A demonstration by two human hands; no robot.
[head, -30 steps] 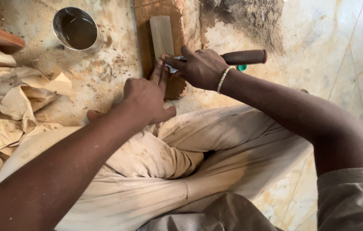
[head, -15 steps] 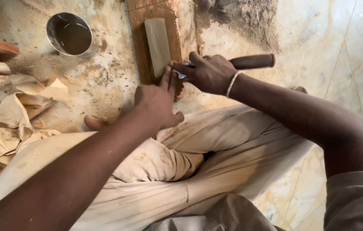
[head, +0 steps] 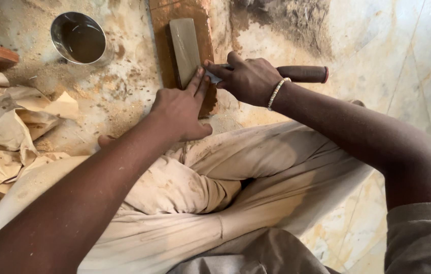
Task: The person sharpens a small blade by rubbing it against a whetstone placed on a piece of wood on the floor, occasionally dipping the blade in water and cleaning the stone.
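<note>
Gripping the chisel (head: 256, 75) in closed right hand (head: 248, 81), blade crossing the sharpening stone's (head: 185, 48) long axis, left fingertips (head: 197, 83) pressing flat at its near end.

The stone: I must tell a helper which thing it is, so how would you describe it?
At the top of the dusty floor lies a reddish-brown board. On it rests the stone, a pale grey-green oblong block, just above the left hand. Unlike the round metal cup to its left, it is flat and dull.

Right hand (head: 248, 78) grips chisel (head: 301, 74), left hand (head: 180, 109) fingers press blade on sharpening stone (head: 185, 48); metal cup (head: 79, 38) left of stone.
</note>
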